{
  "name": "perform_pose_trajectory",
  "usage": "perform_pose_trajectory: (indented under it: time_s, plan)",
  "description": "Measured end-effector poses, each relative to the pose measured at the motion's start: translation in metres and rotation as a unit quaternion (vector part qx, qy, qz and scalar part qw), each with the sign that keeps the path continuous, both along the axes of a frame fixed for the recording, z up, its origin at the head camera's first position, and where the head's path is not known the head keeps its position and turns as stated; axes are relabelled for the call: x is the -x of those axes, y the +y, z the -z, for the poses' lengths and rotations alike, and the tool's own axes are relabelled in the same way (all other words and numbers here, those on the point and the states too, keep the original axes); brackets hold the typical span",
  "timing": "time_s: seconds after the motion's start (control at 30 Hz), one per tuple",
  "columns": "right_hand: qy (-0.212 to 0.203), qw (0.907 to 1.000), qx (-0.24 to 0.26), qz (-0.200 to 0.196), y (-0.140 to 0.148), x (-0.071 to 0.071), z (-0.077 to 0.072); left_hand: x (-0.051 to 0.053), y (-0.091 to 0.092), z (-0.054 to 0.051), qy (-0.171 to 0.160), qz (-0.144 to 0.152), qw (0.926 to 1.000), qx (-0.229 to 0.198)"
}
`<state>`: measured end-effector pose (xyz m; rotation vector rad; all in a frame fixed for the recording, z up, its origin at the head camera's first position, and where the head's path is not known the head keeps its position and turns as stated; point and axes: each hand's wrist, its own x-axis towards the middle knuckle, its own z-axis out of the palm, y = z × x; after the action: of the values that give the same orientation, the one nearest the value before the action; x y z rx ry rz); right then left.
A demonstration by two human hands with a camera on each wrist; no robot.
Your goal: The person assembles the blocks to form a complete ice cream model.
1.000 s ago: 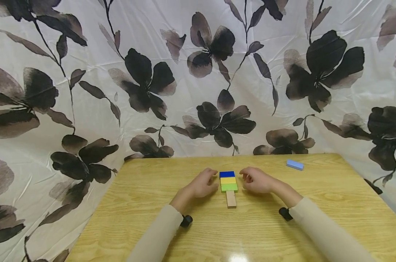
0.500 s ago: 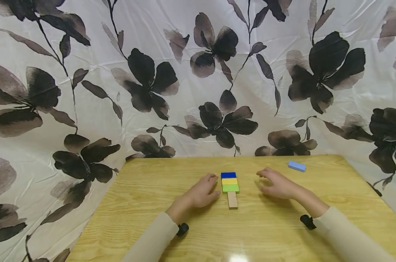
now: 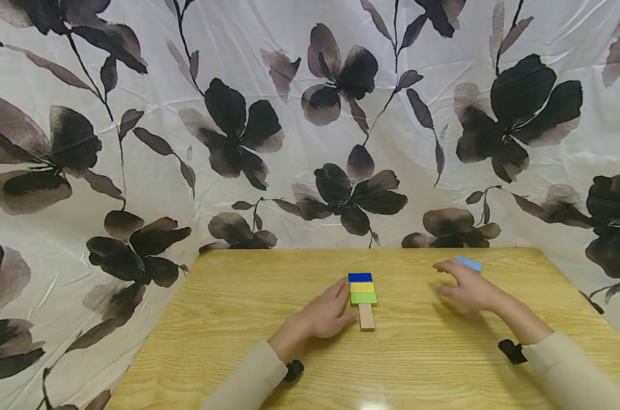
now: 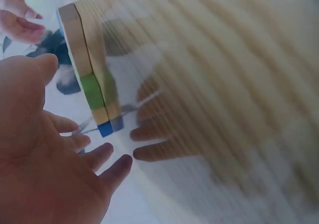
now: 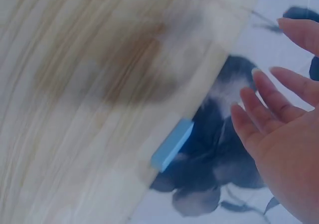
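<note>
Dark blue (image 3: 360, 277), yellow (image 3: 362, 287) and green (image 3: 363, 297) blocks lie side by side in a row on the table, with a plain wooden block (image 3: 366, 317) lengthwise at the near end, like a stick. My left hand (image 3: 322, 312) is at the left side of this row, fingers loosely extended; whether a fingertip touches the blocks I cannot tell. In the left wrist view that hand (image 4: 55, 139) holds nothing. Over to the right, my right hand (image 3: 471, 287) hovers with spread fingers just in front of a light blue block (image 3: 470, 263), which it partly hides. The right wrist view shows this block (image 5: 172, 145) apart from the fingers.
The glossy wood-grain table (image 3: 228, 296) reflects hands and blocks. A white cloth with dark flowers (image 3: 269, 45) hangs behind the table's far edge and at its sides. Each wrist wears a small black camera.
My right hand has moved from beside the block row rightward to the light blue block, its fingers spreading. The left hand has stayed near the row, its fingers straighter. The blocks keep their arrangement.
</note>
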<state>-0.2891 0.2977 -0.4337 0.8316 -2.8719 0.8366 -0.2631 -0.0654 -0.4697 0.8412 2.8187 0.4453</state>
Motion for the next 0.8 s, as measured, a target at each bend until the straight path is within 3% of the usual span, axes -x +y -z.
perform_pose_trajectory:
  time_s: [0.2, 0.5, 0.8]
  plan:
    - [-0.011, 0.9993, 0.005, 0.037, 0.024, 0.007, -0.002, -0.001, 0.007, -0.001, 0.000, -0.008, 0.9998, 0.016]
    - [0.000, 0.9947, 0.001, 0.103, 0.058, 0.020, 0.010, 0.000, 0.014, 0.000, -0.010, -0.014, 0.9994, 0.032]
    - [-0.005, 0.9891, 0.002, 0.147, 0.074, 0.024, 0.018, -0.005, 0.017, -0.003, -0.018, -0.014, 0.9991, 0.037]
